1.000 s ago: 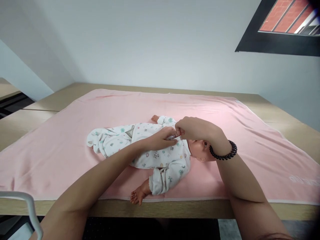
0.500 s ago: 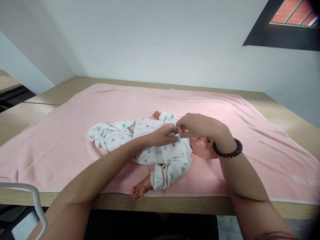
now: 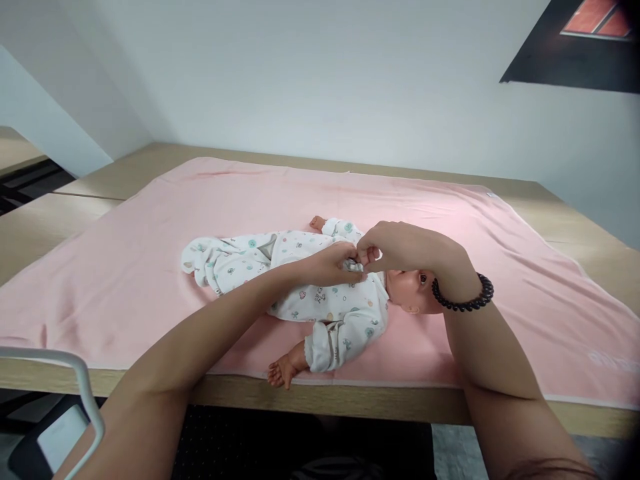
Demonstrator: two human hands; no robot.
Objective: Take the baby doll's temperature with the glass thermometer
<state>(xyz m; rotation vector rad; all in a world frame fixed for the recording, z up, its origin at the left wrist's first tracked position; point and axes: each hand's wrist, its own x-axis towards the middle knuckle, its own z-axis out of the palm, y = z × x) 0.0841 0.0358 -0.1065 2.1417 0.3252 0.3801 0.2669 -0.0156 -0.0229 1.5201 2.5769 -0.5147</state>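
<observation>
A baby doll (image 3: 410, 290) lies on its back on a pink blanket (image 3: 240, 193), its head to the right. It wears a white printed outfit (image 3: 320, 303). My left hand (image 3: 333, 263) pinches a bit of the outfit's cloth at the upper chest. My right hand (image 3: 387, 247) is beside it near the doll's neck, fingers curled together, and what they hold is too small to make out. My right wrist, with a black beaded bracelet (image 3: 465, 297), partly hides the doll's head.
The blanket covers most of a wooden table (image 3: 350, 403). A pale wall stands behind, with a dark-framed window (image 3: 575, 60) at upper right. A light curved chair frame (image 3: 83, 373) is at lower left.
The view has shifted slightly. Both hands stay at the doll's chest, and a little more bunched cloth shows between them.
</observation>
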